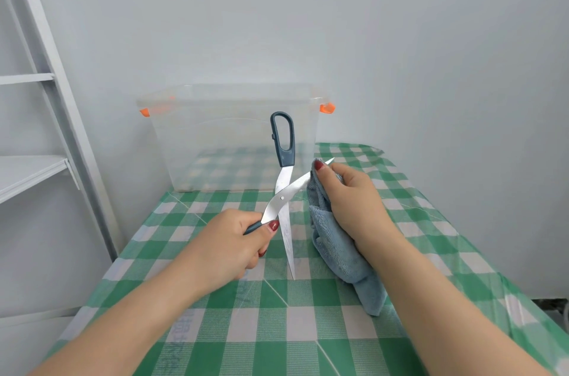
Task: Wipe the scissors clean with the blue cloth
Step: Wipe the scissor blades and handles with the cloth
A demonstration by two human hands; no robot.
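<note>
The scissors [282,200] have dark teal handles and steel blades, and they are spread wide open above the table. My left hand [234,244] grips one handle, which is mostly hidden in the fist. The other handle loop points up and away. One blade points down toward the table; the other reaches right. My right hand [351,200] holds the blue cloth [335,243] pinched around that right-reaching blade near its tip. The rest of the cloth hangs down under my right wrist.
A green-and-white checked tablecloth [271,323] covers the table. A clear plastic storage box [228,141] with orange latches stands at the back by the wall. A white metal shelf frame [46,135] rises at the left beside the table edge.
</note>
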